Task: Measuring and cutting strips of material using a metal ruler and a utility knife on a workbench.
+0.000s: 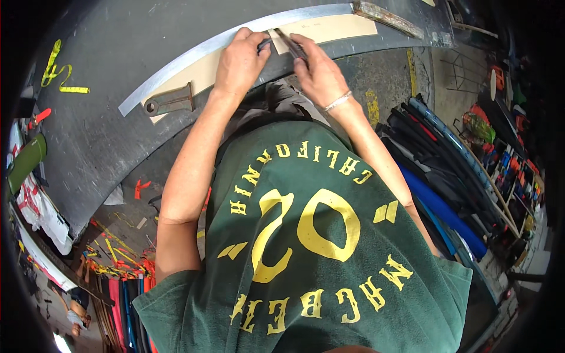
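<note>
A long silver metal straightedge (194, 54) lies along a cream sheet (326, 28) on the dark worktable; the lens bends its line. My left hand (240, 65) rests at the straightedge, its fingers closed around a small dark object (264, 43) too hidden to name. Gripped in my right hand (321, 70) is a slim dark utility knife (291, 44), its tip close to the sheet's edge beside my left fingers. On the sheet's left end sits a rusty metal piece with a round eye (170, 102). A worn wooden block (387, 19) lies over the right end.
A yellow tape measure (53, 67) lies at the table's left, near a green roll (28, 157). Dark and blue rolls (438, 188) lean on the right. Orange and yellow straps (118, 259) hang at the lower left. The table's curved-looking edge (135, 150) runs before me.
</note>
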`<state>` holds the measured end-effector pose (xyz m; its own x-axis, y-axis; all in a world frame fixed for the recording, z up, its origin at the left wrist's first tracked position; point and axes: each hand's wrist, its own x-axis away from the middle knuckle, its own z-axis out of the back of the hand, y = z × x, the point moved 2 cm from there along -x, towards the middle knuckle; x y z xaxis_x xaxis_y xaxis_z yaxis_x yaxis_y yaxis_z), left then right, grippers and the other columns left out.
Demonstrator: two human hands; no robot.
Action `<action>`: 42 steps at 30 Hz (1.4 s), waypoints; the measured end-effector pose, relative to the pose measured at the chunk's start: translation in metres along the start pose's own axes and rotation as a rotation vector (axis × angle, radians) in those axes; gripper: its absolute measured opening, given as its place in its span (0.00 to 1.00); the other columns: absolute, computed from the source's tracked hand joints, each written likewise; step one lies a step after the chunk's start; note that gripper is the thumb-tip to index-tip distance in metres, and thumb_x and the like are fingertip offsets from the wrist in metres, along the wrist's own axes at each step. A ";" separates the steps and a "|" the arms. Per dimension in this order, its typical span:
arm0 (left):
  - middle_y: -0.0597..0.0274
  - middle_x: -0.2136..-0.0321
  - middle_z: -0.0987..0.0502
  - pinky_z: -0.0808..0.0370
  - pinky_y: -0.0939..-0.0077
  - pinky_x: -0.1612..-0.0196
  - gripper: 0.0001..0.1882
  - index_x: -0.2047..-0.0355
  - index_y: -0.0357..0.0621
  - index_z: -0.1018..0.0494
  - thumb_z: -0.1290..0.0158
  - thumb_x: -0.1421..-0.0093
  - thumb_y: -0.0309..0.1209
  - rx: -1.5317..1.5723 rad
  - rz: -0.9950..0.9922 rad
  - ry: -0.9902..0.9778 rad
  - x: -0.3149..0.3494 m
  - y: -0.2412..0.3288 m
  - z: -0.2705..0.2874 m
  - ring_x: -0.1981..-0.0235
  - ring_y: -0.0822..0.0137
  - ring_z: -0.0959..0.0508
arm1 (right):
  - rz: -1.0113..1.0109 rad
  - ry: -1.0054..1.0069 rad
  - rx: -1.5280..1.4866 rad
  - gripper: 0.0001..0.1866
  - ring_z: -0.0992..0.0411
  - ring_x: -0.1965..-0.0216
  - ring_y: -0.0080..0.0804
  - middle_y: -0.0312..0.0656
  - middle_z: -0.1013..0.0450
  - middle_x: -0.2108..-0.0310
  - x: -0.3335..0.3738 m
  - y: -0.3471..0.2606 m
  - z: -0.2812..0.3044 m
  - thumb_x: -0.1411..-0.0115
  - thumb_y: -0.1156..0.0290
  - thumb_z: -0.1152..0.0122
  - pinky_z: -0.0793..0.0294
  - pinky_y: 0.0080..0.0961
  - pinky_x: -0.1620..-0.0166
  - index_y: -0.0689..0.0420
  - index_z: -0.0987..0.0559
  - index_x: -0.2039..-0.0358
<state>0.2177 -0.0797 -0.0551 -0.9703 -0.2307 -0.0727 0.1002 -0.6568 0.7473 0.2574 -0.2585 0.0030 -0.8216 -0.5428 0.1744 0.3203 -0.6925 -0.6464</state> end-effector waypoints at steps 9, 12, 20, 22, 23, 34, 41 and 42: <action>0.56 0.62 0.21 0.21 0.61 0.60 0.11 0.55 0.47 0.18 0.39 0.38 0.33 -0.095 0.155 0.111 0.032 0.016 0.013 0.66 0.52 0.18 | -0.295 -0.299 -1.249 0.25 0.27 0.72 0.24 0.46 0.23 0.51 -0.033 0.000 0.045 0.25 0.58 0.47 0.24 0.18 0.74 0.54 0.34 0.33; 0.56 0.61 0.23 0.19 0.59 0.59 0.11 0.56 0.46 0.19 0.40 0.37 0.33 -0.168 0.240 0.185 0.053 0.031 0.023 0.65 0.52 0.18 | -0.138 -0.784 -1.570 0.57 0.23 0.46 0.52 0.63 0.47 0.29 -0.066 -0.010 0.071 0.44 0.40 0.29 0.14 0.31 0.52 0.57 0.47 0.26; 0.63 0.58 0.23 0.18 0.61 0.57 0.14 0.51 0.53 0.20 0.42 0.38 0.30 -0.427 0.441 0.418 0.132 0.041 0.064 0.60 0.55 0.20 | 0.283 -1.413 -1.166 0.66 0.20 0.51 0.47 0.59 0.33 0.39 -0.112 -0.122 0.056 0.51 0.39 0.23 0.14 0.34 0.52 0.67 0.50 0.28; 0.63 0.57 0.23 0.18 0.61 0.57 0.14 0.52 0.53 0.19 0.42 0.38 0.30 -0.462 0.495 0.460 0.127 0.045 0.052 0.59 0.56 0.20 | 0.218 -1.437 -1.161 0.70 0.20 0.53 0.52 0.59 0.30 0.43 -0.138 -0.114 0.049 0.53 0.38 0.22 0.16 0.41 0.47 0.68 0.52 0.27; 0.64 0.57 0.23 0.19 0.62 0.56 0.14 0.52 0.54 0.19 0.42 0.38 0.29 -0.489 0.495 0.461 0.126 0.045 0.053 0.58 0.57 0.21 | 0.189 -1.458 -1.248 0.69 0.20 0.53 0.52 0.59 0.30 0.43 -0.155 -0.110 0.034 0.53 0.37 0.23 0.16 0.42 0.48 0.65 0.51 0.26; 0.63 0.53 0.23 0.21 0.61 0.52 0.14 0.50 0.54 0.19 0.42 0.36 0.35 -0.535 0.584 0.560 0.125 0.043 0.041 0.54 0.54 0.24 | 0.416 -1.511 -0.770 0.34 0.17 0.65 0.41 0.49 0.19 0.64 -0.164 -0.157 -0.011 0.39 0.66 0.28 0.16 0.36 0.59 0.60 0.31 0.36; 0.63 0.51 0.24 0.22 0.60 0.50 0.16 0.49 0.55 0.20 0.44 0.37 0.32 -0.493 0.697 0.550 0.123 0.044 0.031 0.52 0.53 0.24 | 0.758 -1.095 0.565 0.21 0.22 0.75 0.27 0.40 0.23 0.73 -0.158 -0.218 -0.012 0.32 0.64 0.36 0.23 0.18 0.69 0.65 0.24 0.46; 0.63 0.50 0.25 0.22 0.60 0.49 0.16 0.49 0.55 0.20 0.44 0.37 0.32 -0.477 0.686 0.553 0.121 0.045 0.031 0.51 0.53 0.24 | 0.757 -1.095 0.577 0.21 0.22 0.75 0.27 0.40 0.23 0.73 -0.165 -0.208 -0.022 0.32 0.64 0.36 0.23 0.18 0.69 0.65 0.24 0.46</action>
<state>0.0980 -0.1148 -0.0093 -0.4429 -0.8895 -0.1127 0.7954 -0.4478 0.4084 0.3157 -0.0148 0.0929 0.3084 -0.7590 0.5734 0.8644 -0.0281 -0.5020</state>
